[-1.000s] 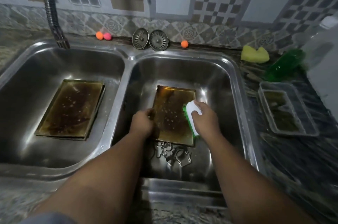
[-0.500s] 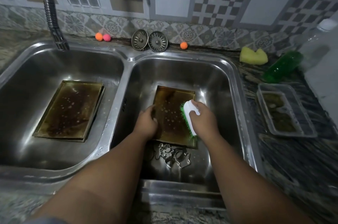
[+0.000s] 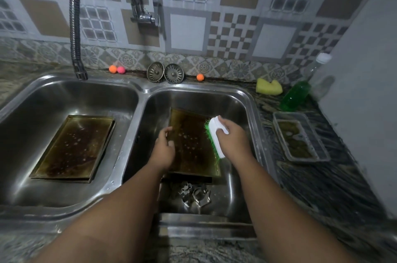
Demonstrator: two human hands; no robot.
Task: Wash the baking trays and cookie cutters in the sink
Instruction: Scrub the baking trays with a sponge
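In the right basin of the steel double sink (image 3: 253, 99), the left hand (image 3: 164, 148) grips the stained rectangular baking tray (image 3: 191, 144) (left edge); the right hand (image 3: 233, 139) clasps a white green-bristled scrub brush (image 3: 216, 133) tilted against it. Metal cookie cutters (image 3: 196, 195) lie just nearer.

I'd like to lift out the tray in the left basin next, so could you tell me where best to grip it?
Grip the tray by its raised rim at a long edge, coming from above. It lies flat on the basin floor, clear of the walls, so fingers can hook under the lip; the greasy-looking middle offers no hold.
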